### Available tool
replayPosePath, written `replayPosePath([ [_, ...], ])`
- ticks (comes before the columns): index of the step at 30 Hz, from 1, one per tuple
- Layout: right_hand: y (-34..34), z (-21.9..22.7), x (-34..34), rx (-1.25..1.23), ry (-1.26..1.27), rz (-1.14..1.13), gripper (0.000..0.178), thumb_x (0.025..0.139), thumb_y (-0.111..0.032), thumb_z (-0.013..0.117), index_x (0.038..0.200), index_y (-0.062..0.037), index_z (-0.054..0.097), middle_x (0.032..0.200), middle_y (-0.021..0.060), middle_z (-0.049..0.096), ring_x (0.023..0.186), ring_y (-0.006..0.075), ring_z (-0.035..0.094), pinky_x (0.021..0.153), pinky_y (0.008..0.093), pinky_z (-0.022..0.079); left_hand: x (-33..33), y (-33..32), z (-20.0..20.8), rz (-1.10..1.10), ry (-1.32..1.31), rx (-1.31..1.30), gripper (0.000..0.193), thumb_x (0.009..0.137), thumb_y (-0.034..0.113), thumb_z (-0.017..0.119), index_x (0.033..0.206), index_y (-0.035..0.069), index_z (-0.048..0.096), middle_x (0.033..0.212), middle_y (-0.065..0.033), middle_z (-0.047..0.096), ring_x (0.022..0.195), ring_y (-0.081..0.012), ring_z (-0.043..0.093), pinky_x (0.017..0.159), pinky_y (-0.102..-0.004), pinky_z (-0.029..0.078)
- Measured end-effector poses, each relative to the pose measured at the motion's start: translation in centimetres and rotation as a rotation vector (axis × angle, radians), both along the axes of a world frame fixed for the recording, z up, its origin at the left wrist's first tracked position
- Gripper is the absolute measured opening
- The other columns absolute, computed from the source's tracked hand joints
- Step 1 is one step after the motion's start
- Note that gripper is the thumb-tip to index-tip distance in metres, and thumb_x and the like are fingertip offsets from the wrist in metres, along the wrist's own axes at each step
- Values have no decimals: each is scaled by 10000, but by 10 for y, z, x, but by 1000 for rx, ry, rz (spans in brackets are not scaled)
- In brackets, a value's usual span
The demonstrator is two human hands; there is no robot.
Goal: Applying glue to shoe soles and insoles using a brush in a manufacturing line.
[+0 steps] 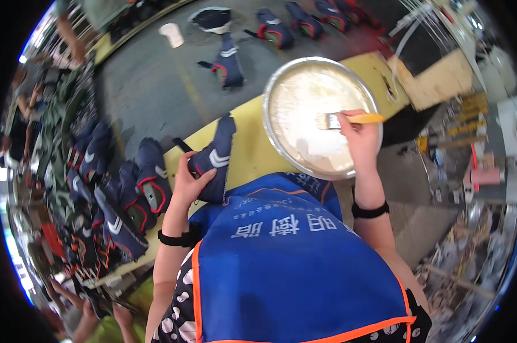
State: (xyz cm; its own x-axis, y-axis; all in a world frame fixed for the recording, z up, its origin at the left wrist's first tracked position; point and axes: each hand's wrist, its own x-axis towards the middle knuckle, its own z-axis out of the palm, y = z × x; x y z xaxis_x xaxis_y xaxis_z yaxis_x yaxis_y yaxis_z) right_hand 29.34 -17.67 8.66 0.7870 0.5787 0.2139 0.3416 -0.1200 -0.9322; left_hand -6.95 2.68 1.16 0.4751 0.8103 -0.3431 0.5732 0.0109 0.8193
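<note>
pointing left, crosswise brush (366, 119), bristles (323, 122) possibly touching paste (304, 143)

The head camera, a wide fisheye, is head-worn and faces steeply down, with the blue apron (298, 280) filling six o'clock at close range. The left hand (189, 186), at nine o'clock, and the right hand (359, 135), at two o'clock, both fall within near range. Beyond them, the grey work surface (155, 86) recedes toward eleven o'clock, straight edges bending near the margin.
</note>
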Motion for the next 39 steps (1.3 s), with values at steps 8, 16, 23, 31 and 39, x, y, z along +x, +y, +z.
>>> replayPosePath([
  [8,-3,-16,-6,-401,-259,-16,180,837,-179,805,936,-50,727,829,93,727,707,193,704,675,299,547,42,-26,30,-142,436,415,962,765,306,822,1568,124,324,1252,-270,594,1081,-378,644,913,-440,528],
  [16,-6,26,-5,114,78,34,188,878,-109,793,988,8,696,870,71,723,763,118,680,688,251,544,29,-10,59,167,-609,-480,777,889,80,637,1574,36,274,1313,-161,597,1064,-240,661,892,-353,544],
  [23,-7,17,-2,-12,-179,-35,139,851,-109,800,933,-39,712,905,75,739,832,170,719,787,306,551,63,-17,127,-225,-441,-631,747,881,147,654,1540,19,326,1309,-147,585,1175,-221,588,1013,-333,459],
  [31,-10,70,-37,60,-614,184,152,802,-183,810,938,-180,740,904,-35,714,886,162,672,1031,409,362,102,-18,144,-463,-214,-670,711,895,156,664,1517,1,356,1318,-131,580,1182,-195,576,1012,-313,453],
  [39,1,50,-23,117,-609,270,159,794,-192,814,934,-186,740,915,-34,718,860,155,670,982,403,377,103,-18,148,-465,-238,-729,718,890,143,644,1530,9,347,1355,-128,569,1220,-192,565,1038,-301,437],
])
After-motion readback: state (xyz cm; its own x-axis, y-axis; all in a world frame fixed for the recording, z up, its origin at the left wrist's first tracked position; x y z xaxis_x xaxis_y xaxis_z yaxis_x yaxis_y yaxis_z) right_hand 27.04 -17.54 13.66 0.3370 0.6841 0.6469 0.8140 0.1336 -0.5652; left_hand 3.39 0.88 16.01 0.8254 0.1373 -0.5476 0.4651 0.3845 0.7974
